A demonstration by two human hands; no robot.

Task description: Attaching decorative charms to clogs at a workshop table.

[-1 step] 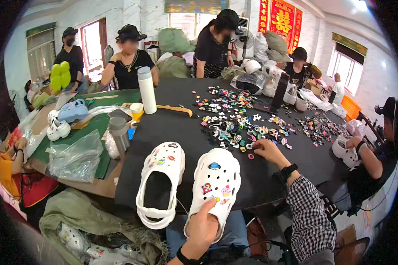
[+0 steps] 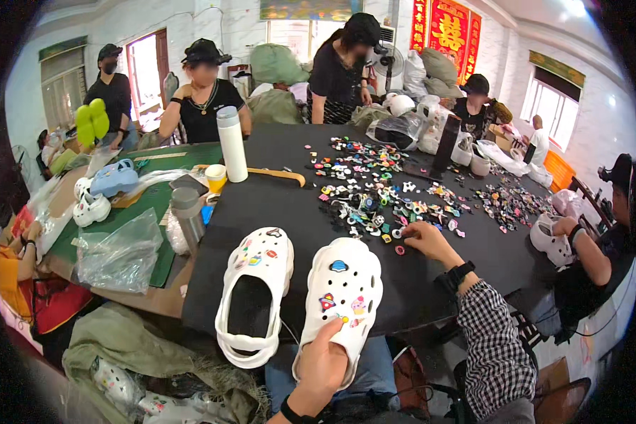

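Observation:
Two white clogs lie on the near edge of the black table [image 2: 275,205]. My left hand [image 2: 324,367] grips the heel end of the right clog [image 2: 343,293], which carries several small coloured charms. The left clog [image 2: 254,297] lies free beside it, also with charms on its toe. My right hand [image 2: 425,240], in a checked sleeve with a black wristband, rests with curled fingers on the near edge of a wide scatter of coloured shoe charms [image 2: 374,194]. Whether it holds a charm is hidden.
A tall white bottle [image 2: 231,145], a yellow cup [image 2: 216,178] and a grey tumbler [image 2: 189,220] stand at the table's left edge. A clear plastic bag [image 2: 120,251] lies on a green mat. Several people work around the table; one at the right holds a white clog [image 2: 550,242].

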